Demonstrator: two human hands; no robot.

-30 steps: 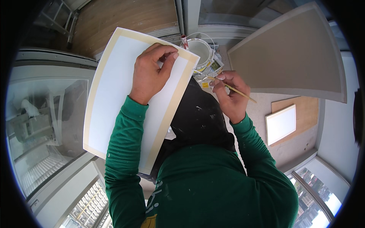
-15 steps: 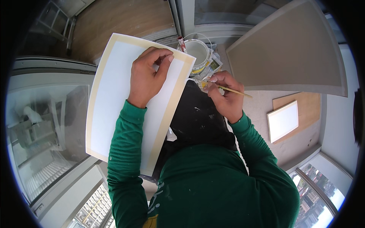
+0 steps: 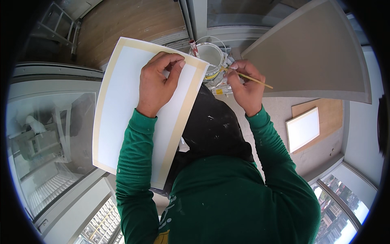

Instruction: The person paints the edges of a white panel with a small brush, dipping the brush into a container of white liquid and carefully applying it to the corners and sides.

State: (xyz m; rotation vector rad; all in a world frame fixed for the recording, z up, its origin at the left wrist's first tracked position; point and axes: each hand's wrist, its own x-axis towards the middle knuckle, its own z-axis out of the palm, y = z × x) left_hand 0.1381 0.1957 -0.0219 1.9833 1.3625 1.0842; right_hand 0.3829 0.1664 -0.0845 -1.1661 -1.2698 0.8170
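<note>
While the right hand (image 3: 248,91) pinches a brush (image 3: 255,80) beside the upper right corner of the board (image 3: 122,105) over the lap (image 3: 215,130), the left hand (image 3: 158,83) curls near its top edge, grip unclear; slipping could smudge it.

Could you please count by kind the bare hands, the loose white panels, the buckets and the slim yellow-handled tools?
Bare hands: 2 (left hand, right hand)
Loose white panels: 2 (bordered panel under the left hand, smaller panel on the brown board)
Bucket: 1
Slim yellow-handled tool: 1
Total: 6
</note>
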